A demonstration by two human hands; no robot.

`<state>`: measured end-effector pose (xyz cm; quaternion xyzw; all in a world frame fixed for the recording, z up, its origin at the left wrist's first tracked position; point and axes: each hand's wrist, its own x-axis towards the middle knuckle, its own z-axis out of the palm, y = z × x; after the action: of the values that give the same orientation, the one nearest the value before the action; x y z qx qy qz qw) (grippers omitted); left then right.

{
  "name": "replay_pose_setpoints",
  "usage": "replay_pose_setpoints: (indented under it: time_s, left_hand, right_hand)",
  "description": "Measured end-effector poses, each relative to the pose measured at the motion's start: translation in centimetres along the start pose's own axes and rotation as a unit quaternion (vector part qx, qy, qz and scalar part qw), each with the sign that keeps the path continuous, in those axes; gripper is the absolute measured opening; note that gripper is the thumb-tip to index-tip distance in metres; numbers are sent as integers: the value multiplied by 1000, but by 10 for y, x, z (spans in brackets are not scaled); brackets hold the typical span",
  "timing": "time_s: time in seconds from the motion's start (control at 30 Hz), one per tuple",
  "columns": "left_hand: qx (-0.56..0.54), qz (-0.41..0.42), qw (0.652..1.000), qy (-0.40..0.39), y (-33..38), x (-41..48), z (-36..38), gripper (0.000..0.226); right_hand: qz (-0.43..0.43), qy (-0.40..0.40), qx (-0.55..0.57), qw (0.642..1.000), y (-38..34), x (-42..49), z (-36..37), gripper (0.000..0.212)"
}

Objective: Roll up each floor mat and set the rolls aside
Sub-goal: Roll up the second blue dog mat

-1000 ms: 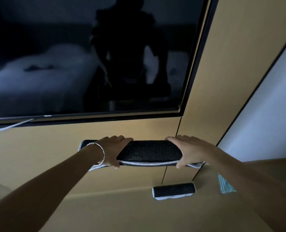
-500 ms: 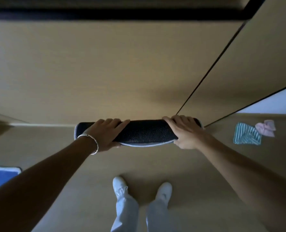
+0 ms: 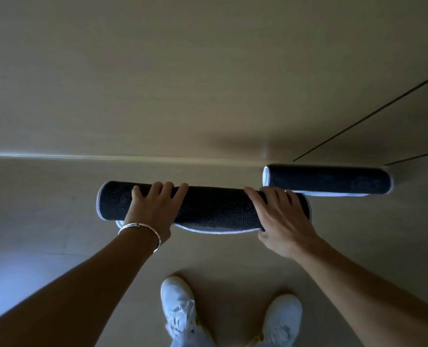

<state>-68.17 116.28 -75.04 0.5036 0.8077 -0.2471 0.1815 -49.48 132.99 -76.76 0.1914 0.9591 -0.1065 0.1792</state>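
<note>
I have both hands on the dark rolled mat [image 3: 207, 209], which I hold level over the floor [image 3: 45, 196], in front of the foot of the wall [image 3: 207, 71] and just short of a second roll [image 3: 328, 181] that already lies against that wall to the right. My left hand [image 3: 152, 211] is curled over the mat near its left end and my right hand [image 3: 280, 221] is wrapped over its right end, each grip closed around the roll with fingers over the top. The main risk, as I judge it, is the loose pale edge [image 3: 215, 229] sagging under the roll: nothing ties it, so if I let go before the mat rests on that flap it could spring open. The right end also nearly overlaps the resting roll, so setting it down crooked could knock that roll or leave mine propped on it. I cannot tell whether the mat is touching the floor or hanging just above it, since the light is dim and the shadows blur the gap. My thumbs are hidden under the roll, the far side of it is out of sight, and my shoes [image 3: 180, 311] are cut off at the bottom edge.
</note>
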Motion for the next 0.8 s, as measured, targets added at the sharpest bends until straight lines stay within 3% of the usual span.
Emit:
replay_pose_setpoints:
  time_s: [0.37,0.57,0.8]
  left_hand:
    - [55,-39,995,73,-6,131,167,95]
    - [72,-61,987,128,-12,179,213,89]
    - [57,-41,982,176,8,209,227,77]
  right_hand:
    - [-8,73,-19,997,12,136,172,91]
    - [-10,109,-54,992,27,189,211,98]
    - [11,131,-82,988,53,191,229,100]
